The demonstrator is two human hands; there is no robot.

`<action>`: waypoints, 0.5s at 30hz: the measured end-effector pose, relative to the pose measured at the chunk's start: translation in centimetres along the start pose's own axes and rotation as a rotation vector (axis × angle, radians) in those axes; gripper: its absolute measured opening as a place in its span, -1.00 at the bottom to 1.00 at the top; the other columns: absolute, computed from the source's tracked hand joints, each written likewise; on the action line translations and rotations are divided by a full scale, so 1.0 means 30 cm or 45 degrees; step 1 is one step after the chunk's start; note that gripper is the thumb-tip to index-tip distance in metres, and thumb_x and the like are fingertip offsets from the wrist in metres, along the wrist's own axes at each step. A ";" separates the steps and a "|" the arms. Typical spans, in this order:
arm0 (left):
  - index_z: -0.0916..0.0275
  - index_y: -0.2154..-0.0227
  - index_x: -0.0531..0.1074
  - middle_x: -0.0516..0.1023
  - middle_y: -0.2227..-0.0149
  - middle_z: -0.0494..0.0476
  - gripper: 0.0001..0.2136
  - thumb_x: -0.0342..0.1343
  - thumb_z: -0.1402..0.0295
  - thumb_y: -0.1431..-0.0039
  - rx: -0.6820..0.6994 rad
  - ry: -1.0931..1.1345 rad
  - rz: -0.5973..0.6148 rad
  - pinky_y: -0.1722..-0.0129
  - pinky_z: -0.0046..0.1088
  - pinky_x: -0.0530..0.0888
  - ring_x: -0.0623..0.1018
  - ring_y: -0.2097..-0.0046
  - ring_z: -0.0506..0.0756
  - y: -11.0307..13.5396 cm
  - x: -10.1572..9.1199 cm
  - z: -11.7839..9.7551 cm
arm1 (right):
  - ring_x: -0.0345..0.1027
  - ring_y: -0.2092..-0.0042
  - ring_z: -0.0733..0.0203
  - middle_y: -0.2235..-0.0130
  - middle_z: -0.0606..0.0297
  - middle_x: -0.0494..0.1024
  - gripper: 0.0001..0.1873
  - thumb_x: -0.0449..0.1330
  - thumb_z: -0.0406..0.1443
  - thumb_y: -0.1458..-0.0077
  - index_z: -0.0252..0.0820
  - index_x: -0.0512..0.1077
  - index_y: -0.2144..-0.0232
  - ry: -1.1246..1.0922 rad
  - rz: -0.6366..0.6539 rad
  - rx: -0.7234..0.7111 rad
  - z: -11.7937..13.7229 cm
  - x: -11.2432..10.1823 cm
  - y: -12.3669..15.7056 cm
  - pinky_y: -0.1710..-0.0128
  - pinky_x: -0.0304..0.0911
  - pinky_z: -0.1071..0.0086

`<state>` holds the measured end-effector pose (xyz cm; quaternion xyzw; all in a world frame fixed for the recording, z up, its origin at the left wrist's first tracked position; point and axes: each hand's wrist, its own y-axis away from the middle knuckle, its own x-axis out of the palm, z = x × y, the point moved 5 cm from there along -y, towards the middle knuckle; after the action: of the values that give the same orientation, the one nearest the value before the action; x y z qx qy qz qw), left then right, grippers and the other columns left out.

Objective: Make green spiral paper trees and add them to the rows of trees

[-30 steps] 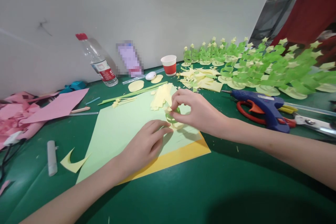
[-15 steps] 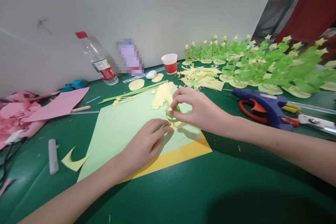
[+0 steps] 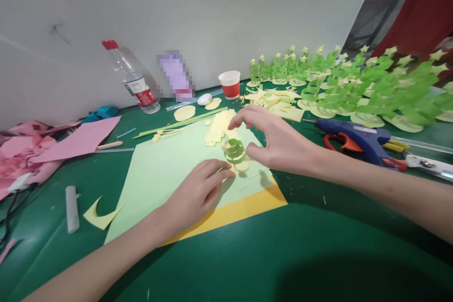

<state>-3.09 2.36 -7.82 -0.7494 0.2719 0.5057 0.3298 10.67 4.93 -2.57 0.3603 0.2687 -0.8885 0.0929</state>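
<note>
A small green paper spiral tree (image 3: 235,152) stands on a round pale-yellow paper base (image 3: 242,167) in front of me. My left hand (image 3: 201,188) is closed, with its thumb and fingertips at the near left edge of that base. Just right of the spiral, my right hand (image 3: 272,139) has thumb and fingers apart with nothing between them. Beneath both lies a light green paper sheet (image 3: 148,184), on top of an orange-yellow sheet (image 3: 247,207). Behind the spiral is a stack of pale-yellow paper strips (image 3: 217,127).
Finished green spiral trees (image 3: 347,80) with star tops fill the back right. A blue glue gun (image 3: 357,134) and scissors (image 3: 428,164) lie at right. A paper cup (image 3: 230,86) and bottle (image 3: 138,87) stand along the wall. Pink paper (image 3: 81,139) lies at left.
My right hand has let go of the top of the spiral, its fingers spreading and drawing slightly right. My left hand has stayed at the base.
</note>
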 end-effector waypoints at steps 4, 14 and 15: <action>0.27 0.16 0.34 0.41 0.11 0.23 -0.72 -0.21 0.56 -0.19 -0.003 0.002 0.013 0.13 -0.31 0.42 0.39 0.07 0.11 -0.004 -0.002 -0.003 | 0.22 0.25 0.19 0.26 0.18 0.39 -0.69 -0.02 -0.52 0.16 -0.26 0.37 0.33 0.150 0.058 0.251 -0.046 -0.012 -0.013 0.33 0.16 0.33; 0.28 0.17 0.34 0.40 0.10 0.23 -0.73 -0.22 0.57 -0.19 -0.004 -0.020 0.032 0.13 -0.29 0.41 0.38 0.07 0.11 0.002 0.006 0.003 | 0.34 0.35 0.19 0.35 0.17 0.49 -0.65 -0.01 -0.54 0.16 -0.16 0.52 0.49 0.269 0.469 0.344 -0.152 0.068 -0.003 0.48 0.21 0.42; 0.28 0.17 0.34 0.39 0.09 0.24 -0.73 -0.22 0.57 -0.18 -0.009 -0.027 0.032 0.14 -0.29 0.42 0.38 0.07 0.12 0.001 0.006 0.002 | 0.35 0.35 0.19 0.34 0.17 0.49 -0.65 -0.01 -0.53 0.15 -0.16 0.53 0.48 0.272 0.476 0.341 -0.153 0.068 -0.002 0.49 0.21 0.42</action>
<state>-3.10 2.38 -8.01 -0.7416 0.2761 0.5187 0.3235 11.88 7.55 -6.70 0.5047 0.0858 -0.8404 0.1780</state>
